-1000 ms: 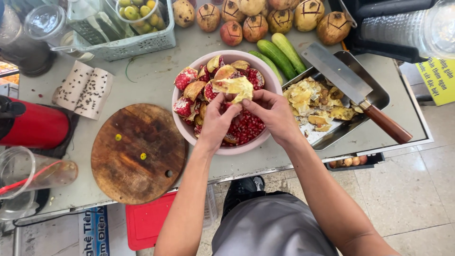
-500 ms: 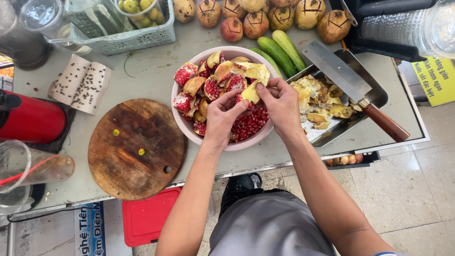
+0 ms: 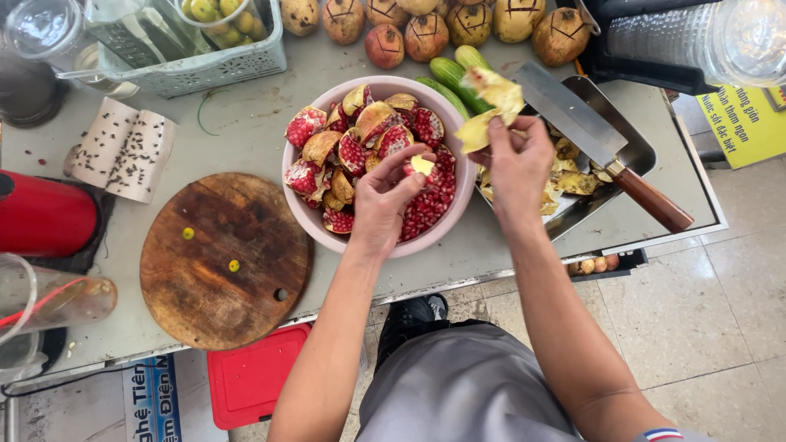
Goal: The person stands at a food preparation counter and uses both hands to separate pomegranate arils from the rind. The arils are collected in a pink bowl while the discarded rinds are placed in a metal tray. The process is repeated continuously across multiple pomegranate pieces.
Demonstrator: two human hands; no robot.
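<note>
A: Start with the big things. What carries it all?

B: A grey bench (image 3: 246, 139), its near edge running just past the round wooden board (image 3: 225, 258) and the pink bowl (image 3: 458, 205). Tiled floor lies beyond that edge.

A: And the bowl?

B: It sits mid-bench, full of broken pomegranate pieces (image 3: 360, 147) and loose red seeds (image 3: 430, 205). Its rim nearly reaches the bench's near edge.

A: Any open room?

B: A bare strip between the board and the white basket (image 3: 196, 69) at the back. To the right it is tight: a metal tray (image 3: 639, 155) of yellow peel scraps stands just beside the bowl, with a cleaver (image 3: 598, 143) lying across it, handle toward the bench's right edge.

A: The hands?

B: The left hand (image 3: 385, 196) is over the bowl, its grip pinched closed on a small pale bit of pith (image 3: 422, 165). The right hand (image 3: 516, 164) is lifted over the gap between bowl and tray, fingers closed on a yellow strip of peel (image 3: 491, 102).

A: What crowds the back?

B: A row of whole pomegranates (image 3: 426, 33) and cucumbers (image 3: 458, 69) touching the bowl's far rim. On the left stand a red container (image 3: 45, 213) and a clear jug (image 3: 49, 299).
</note>
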